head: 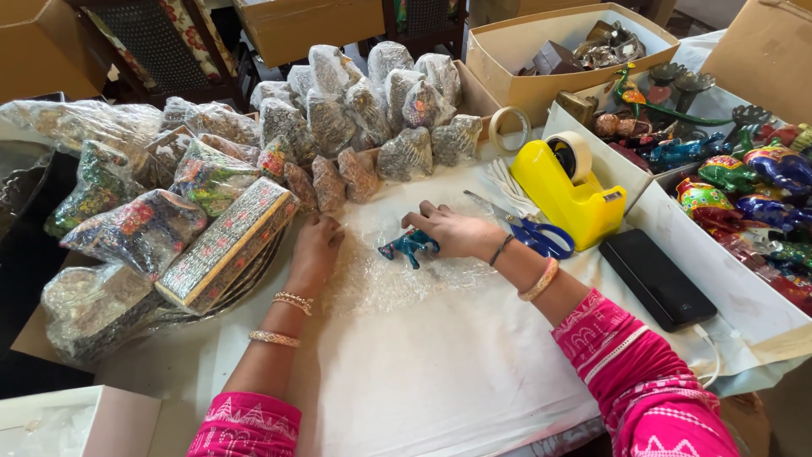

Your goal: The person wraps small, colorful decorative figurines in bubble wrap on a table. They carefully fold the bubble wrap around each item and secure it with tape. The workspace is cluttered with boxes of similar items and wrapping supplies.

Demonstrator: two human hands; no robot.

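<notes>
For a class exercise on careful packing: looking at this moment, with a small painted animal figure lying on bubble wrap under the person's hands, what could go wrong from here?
1. The blue figurine has thin legs; pressed under the right hand, one might snap.
2. The left hand pins only one edge of the bubble wrap, so the sheet could slide.
3. The scissors lie close behind the right wrist; a backward move could catch them.
</notes>
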